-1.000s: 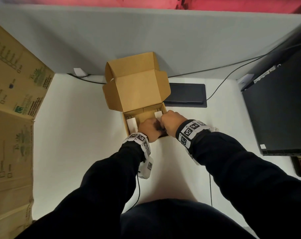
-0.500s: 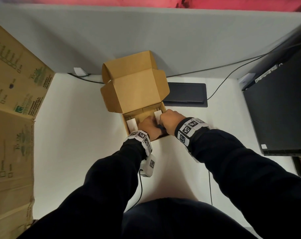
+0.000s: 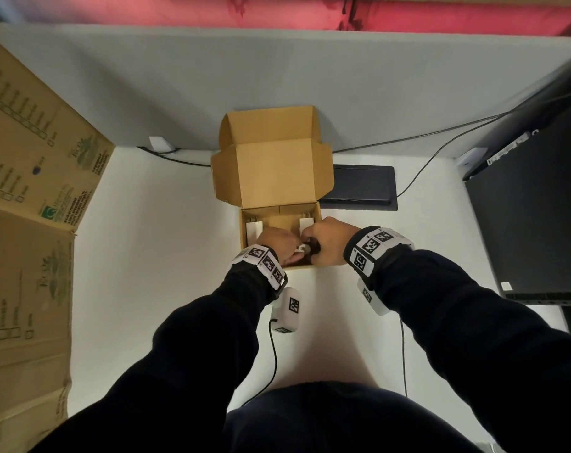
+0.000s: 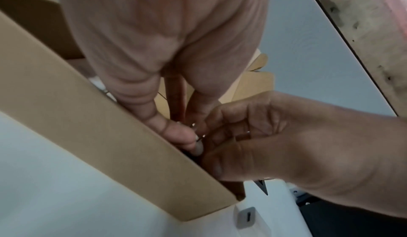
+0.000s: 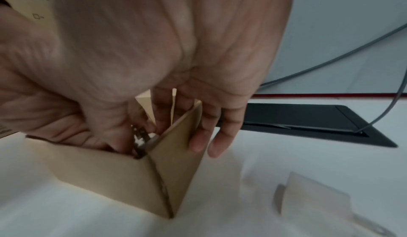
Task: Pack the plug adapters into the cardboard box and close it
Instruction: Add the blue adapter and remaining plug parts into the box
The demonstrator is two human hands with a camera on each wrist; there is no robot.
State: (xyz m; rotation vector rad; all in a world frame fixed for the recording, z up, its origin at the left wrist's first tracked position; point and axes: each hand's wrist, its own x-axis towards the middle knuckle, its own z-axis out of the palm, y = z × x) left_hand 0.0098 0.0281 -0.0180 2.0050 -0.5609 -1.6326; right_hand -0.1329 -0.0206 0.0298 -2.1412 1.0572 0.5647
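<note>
Box: small brown cardboard box sits mid-tabletop, lid hinged at the far edge and standing open, likely so both hands can get in from the near side.
Left hand: left hand reaches into the near half of the box, thumb and fingers curled, pinching a small white-and-dark plug adapter; in the left wrist view the thumb tip presses just inside the front wall.
Right hand: right hand meets the left over the same adapter, inner fingers curled onto it; two outer fingers hang outside the right wall, apparently to brace the box.
Why two hands: my read is the adapter is being seated in the tight near-right corner.
Adapters already in: flat white plug adapter lies against the left wall; second white plug adapter by the right wall. Long axes run near-to-far, roughly along the walls.
Held adapter's heading: mostly hidden by fingers; cannot tell its long axis or prong direction.
Stage: packing under way, lid not yet closed.
Surroundings: black flat panel just right of the box.
</note>
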